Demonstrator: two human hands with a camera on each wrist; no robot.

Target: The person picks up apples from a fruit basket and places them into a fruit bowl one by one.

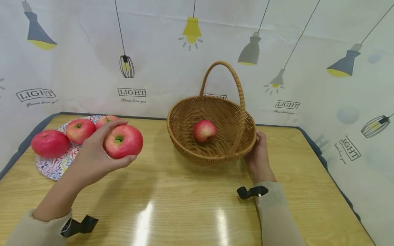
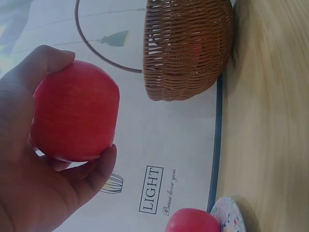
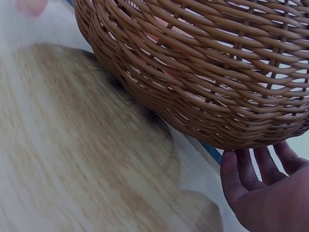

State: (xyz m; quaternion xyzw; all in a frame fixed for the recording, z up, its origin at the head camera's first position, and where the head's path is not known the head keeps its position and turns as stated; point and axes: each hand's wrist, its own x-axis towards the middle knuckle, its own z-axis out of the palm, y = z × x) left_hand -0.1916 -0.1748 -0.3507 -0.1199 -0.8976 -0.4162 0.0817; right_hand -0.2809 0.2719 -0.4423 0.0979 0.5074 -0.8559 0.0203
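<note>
My left hand [image 1: 96, 153] grips a red apple [image 1: 127, 141] between thumb and fingers, raised above the table. In the left wrist view the apple [image 2: 76, 112] sits against the palm, fingers curled round it. My right hand [image 1: 259, 157] touches the right side of a brown wicker basket [image 1: 197, 159] with a tall arched handle. The right wrist view shows the fingers [image 3: 246, 169] fairly straight against the basket's woven wall [image 3: 217, 101]. One red apple [image 1: 205, 131] lies inside the basket.
A colourful patterned plate [image 1: 50, 169] at the left carries apples, among them a red one [image 1: 50, 143], one behind it [image 1: 80, 130] and a partly hidden one [image 1: 106, 120]. A lamp-print cloth [image 1: 166, 68] stands behind and beside the wooden table [image 1: 184, 205].
</note>
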